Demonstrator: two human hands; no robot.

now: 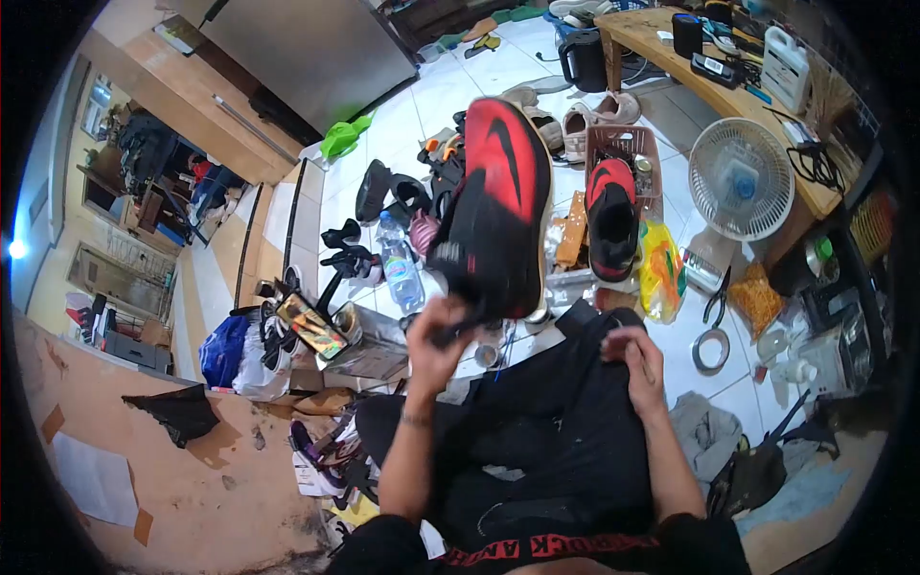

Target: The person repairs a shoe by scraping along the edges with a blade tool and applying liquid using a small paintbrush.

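A red and black sneaker [498, 206] with a dark swoosh is held up in front of me, toe pointing away. My left hand [441, 345] grips it at the heel end, fingers wrapped round the black collar. Over my right knee, my right hand [634, 359] has its fingers curled in toward the thumb. A slight blur hides whether anything small is between them. The matching red and black shoe [611, 225] rests beyond that hand, by a pink basket [652, 153].
Several dark shoes and a water bottle [398, 264] lie on the tiles at left. On the right are a white fan [742, 179], a tape roll [710, 351], pliers [717, 295] and a yellow plastic bag [659, 273]. A wooden table [661, 59] holds tools and a white jug [786, 69].
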